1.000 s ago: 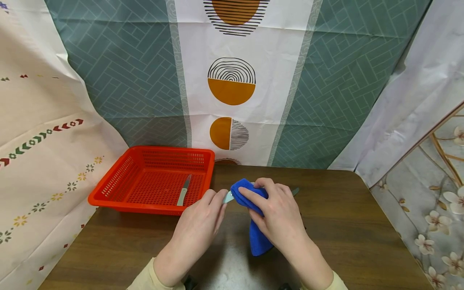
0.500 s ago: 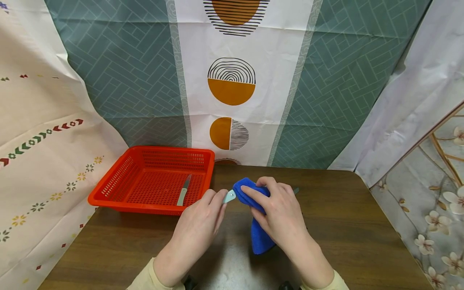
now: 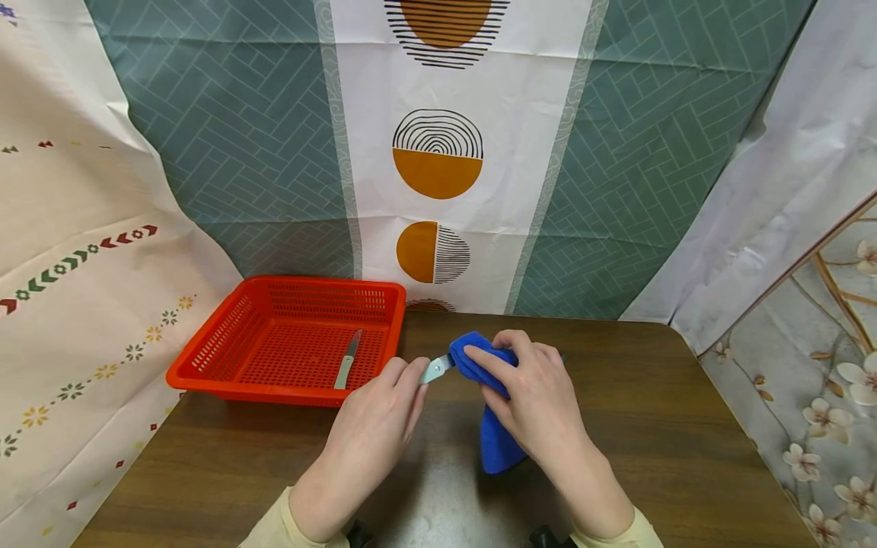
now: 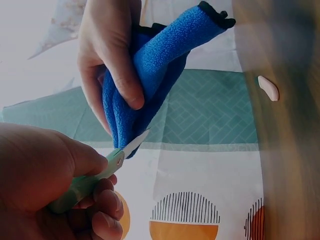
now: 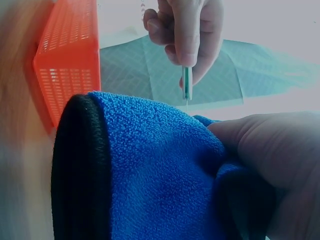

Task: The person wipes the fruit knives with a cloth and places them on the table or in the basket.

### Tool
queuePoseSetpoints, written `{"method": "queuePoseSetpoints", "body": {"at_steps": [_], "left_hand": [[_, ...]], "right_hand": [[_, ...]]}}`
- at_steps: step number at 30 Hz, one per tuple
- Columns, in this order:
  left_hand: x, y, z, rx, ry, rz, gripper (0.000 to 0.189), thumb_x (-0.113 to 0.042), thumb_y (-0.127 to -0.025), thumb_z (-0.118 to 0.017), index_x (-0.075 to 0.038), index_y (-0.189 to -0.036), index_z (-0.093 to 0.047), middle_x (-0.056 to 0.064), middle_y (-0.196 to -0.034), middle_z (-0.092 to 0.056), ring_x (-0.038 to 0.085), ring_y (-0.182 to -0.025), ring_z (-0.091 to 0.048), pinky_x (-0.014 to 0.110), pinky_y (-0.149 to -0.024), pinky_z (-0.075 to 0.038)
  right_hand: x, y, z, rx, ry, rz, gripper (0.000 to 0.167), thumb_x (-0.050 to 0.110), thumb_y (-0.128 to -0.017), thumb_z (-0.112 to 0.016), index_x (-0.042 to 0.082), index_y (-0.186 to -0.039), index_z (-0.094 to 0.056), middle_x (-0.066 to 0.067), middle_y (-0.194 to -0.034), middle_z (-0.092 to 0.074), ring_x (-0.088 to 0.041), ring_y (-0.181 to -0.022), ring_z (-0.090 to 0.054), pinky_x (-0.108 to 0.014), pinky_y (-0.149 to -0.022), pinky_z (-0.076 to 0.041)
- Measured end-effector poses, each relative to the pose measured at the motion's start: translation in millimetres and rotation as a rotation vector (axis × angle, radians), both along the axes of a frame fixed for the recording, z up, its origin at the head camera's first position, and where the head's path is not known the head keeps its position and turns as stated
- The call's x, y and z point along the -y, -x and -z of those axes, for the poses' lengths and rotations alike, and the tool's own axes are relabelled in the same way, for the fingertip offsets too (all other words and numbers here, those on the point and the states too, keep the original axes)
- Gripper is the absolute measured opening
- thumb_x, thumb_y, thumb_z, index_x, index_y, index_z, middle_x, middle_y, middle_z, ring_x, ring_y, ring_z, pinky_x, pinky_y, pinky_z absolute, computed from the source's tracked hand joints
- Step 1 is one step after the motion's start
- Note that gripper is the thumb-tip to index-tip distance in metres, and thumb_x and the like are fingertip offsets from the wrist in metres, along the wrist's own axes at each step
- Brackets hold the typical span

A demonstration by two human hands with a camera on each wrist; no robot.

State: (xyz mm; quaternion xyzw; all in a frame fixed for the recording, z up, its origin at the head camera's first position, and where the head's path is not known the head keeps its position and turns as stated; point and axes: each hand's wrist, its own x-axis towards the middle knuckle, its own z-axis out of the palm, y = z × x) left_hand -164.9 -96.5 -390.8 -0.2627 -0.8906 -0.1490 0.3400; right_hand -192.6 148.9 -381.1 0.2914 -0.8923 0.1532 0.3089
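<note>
Gripping the pale green knife (image 3: 435, 371) by its handle, the left hand (image 3: 373, 426) sits just right of the red basket (image 3: 274, 393) in the head view; farther right of it, the right hand (image 3: 537, 399) pinches a blue cloth (image 3: 499, 447) over the blade. Another knife (image 3: 347, 361) lies inside the basket. The left wrist view adds an unidentifiable pale object (image 4: 268, 88); the right wrist view, the cloth's black edging (image 5: 80, 170). The brown table (image 3: 685, 426) bears the basket; patterned hangings (image 3: 651, 152) rise behind it.
</note>
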Motion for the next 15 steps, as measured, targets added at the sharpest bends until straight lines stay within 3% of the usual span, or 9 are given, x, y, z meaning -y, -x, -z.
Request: {"method": "queuePoseSetpoints", "body": {"at_steps": [15], "left_hand": [[0.6,0.1,-0.9,-0.009,-0.011,-0.002,0.036,-0.011,-0.097,-0.085,-0.006,-0.128,-0.068,0.002,-0.091,-0.057,0.011,-0.061,-0.051,0.021,-0.049,-0.041]], "right_hand": [[-9.4,5.0,0.2,0.002,0.014,0.040,0.058,0.012,-0.082,-0.099,0.022,-0.136,-0.080,-0.017,-0.126,-0.065,-0.037,-0.109,-0.070,-0.061,-0.097,-0.053]]}}
